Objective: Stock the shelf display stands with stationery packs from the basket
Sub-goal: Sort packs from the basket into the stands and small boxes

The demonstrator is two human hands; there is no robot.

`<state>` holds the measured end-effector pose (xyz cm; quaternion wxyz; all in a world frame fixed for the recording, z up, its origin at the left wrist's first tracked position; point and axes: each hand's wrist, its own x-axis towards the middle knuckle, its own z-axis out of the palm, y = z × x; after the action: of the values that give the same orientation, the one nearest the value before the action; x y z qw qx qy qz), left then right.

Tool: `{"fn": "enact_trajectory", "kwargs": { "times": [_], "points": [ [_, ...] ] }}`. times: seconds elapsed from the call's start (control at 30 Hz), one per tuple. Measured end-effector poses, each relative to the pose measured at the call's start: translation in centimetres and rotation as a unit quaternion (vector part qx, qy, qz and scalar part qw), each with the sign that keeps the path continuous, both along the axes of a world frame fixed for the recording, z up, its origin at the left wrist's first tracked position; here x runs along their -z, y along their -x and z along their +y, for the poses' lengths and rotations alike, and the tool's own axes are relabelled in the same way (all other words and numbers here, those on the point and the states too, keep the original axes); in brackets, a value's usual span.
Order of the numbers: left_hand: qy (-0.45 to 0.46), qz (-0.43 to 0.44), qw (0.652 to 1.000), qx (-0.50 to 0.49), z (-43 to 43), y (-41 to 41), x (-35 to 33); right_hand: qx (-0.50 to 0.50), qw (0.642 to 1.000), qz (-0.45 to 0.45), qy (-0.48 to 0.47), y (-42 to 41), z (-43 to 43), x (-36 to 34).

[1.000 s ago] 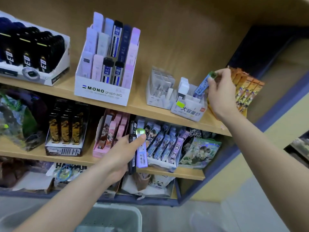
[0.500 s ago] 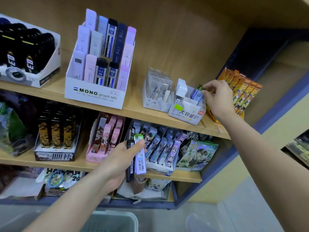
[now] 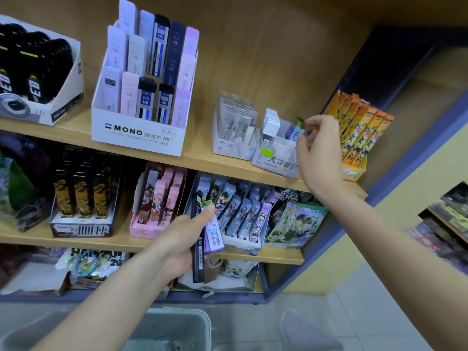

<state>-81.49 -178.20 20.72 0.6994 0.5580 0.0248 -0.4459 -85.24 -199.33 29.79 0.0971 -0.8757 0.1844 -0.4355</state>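
Right hand (image 3: 320,153) is being held raised at the upper shelf, arm outstretched and fingers curled. The index fingertip and thumb are being set against one green-capped blue pack (image 3: 295,129), which is standing in the white display stand (image 3: 276,160) just left of the fingers. Whether that pack is being pinched or only touched cannot be told. Left hand (image 3: 177,239) is being held lower, and two packs are being gripped in it: one lilac pack (image 3: 215,235) under the thumb, and one black pack (image 3: 198,257) behind it, against the fingers. One grey basket (image 3: 177,328) is being shown below the left wrist.
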Motion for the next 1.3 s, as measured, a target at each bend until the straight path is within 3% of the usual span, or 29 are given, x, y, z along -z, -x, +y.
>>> {"fn": "enact_trajectory", "kwargs": {
  "times": [0.1, 0.17, 0.27, 0.33, 0.6, 0.77, 0.9, 1.0, 1.13, 1.3],
  "points": [
    [-0.005, 0.025, 1.000, -0.011, 0.2, -0.3, 0.7, -0.068, 0.996, 0.003, -0.051, 2.2, 4.1, 2.4],
    [0.003, 0.025, 0.999, -0.023, 0.2, -0.2, 0.9, -0.109, 0.984, 0.058, -0.127, 3.4, 6.8, 4.3],
    [0.006, 0.027, 0.998, -0.062, 0.2, -0.3, 1.2, -0.139, 0.922, 0.235, -0.276, 4.3, 9.9, 6.8],
    [0.000, 0.015, 0.996, -0.091, 0.2, -0.4, 1.2, -0.153, 0.871, 0.297, -0.361, 4.0, 11.1, 8.4],
    [-0.052, -0.069, 0.993, -0.076, 0.6, -0.3, 1.3, -0.178, 0.776, 0.305, -0.523, 2.8, 12.3, 8.4],
    [-0.032, -0.080, 0.995, -0.048, 1.0, -0.4, 1.6, -0.192, 0.755, 0.317, -0.542, 3.5, 11.7, 7.1],
    [0.015, -0.076, 0.997, -0.028, 1.2, -0.5, 1.7, -0.185, 0.729, 0.269, -0.601, 3.7, 11.1, 6.4],
    [0.031, -0.071, 0.997, -0.025, 1.6, -0.4, 1.3, -0.198, 0.728, 0.238, -0.612, 4.0, 10.8, 6.0],
    [0.029, -0.071, 0.996, -0.038, 1.9, -0.4, 1.0, -0.189, 0.819, 0.243, -0.485, 4.8, 10.0, 4.6],
    [0.011, -0.084, 0.995, -0.050, 2.2, -0.5, 0.9, -0.190, 0.883, 0.156, -0.399, 4.7, 7.8, 0.9]
  ]
}}
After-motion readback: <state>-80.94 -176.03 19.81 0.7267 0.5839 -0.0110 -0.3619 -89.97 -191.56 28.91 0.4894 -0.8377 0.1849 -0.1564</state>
